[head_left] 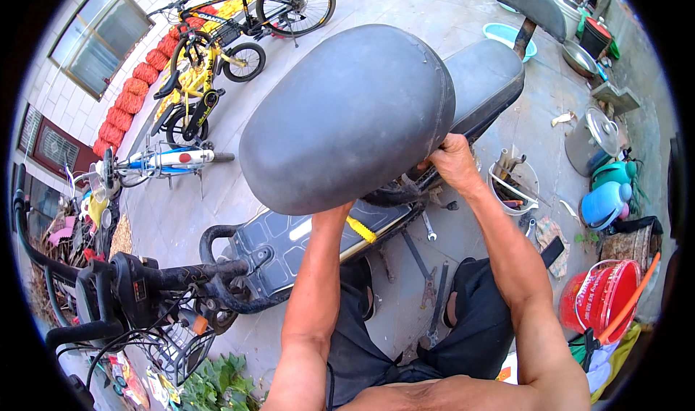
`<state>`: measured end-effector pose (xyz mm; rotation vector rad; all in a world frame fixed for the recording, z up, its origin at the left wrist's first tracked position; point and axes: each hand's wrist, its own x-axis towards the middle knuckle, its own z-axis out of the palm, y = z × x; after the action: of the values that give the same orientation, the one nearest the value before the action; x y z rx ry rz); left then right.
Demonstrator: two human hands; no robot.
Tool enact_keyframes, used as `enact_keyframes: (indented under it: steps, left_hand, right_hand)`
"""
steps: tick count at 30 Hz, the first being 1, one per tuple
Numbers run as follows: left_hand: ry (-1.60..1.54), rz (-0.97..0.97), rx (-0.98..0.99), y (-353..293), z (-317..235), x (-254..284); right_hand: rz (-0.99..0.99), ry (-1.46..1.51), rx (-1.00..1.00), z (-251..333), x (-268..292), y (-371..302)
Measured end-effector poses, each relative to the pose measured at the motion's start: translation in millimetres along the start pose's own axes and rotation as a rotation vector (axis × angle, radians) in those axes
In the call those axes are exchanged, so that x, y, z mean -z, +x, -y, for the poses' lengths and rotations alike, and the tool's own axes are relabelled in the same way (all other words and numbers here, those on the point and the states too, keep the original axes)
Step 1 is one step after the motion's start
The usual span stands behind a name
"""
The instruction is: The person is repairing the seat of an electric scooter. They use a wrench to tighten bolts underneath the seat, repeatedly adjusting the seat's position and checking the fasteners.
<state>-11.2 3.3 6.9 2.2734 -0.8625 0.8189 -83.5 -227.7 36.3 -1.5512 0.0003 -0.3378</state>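
Note:
A large grey scooter seat [347,114] is tipped up in front of me, hiding most of what lies under it. My left forearm rises to the seat's lower edge; my left hand is hidden behind the seat there. My right hand [452,161] grips the seat's right edge, next to the rear seat pad [481,74]. Below lies the scooter's black footboard [297,241] with a yellow strip [360,230]. Its handlebar [156,277] and wire basket [174,349] are at the lower left.
Wrenches and pliers [431,288] lie on the concrete by my knees. A white tool bucket [515,187], a red bucket [604,295], blue jugs [604,201] and a metal pot [590,140] stand on the right. Yellow bicycles [210,56] and a scooter stand at the upper left.

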Motion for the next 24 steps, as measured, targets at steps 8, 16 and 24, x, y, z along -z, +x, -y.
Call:
enact_keyframes:
  steps: [8,16,24]
  left_hand:
    - [0.007,0.003,0.002,-3,2,3]
    - [0.001,-0.012,0.015,-1,1,4]
    - [0.014,0.015,-0.01,-8,8,-2]
  right_hand:
    - [0.058,0.024,-0.029,0,5,3]
    - [0.086,0.025,-0.025,-2,8,-1]
    - [0.068,0.058,-0.054,-9,10,1]
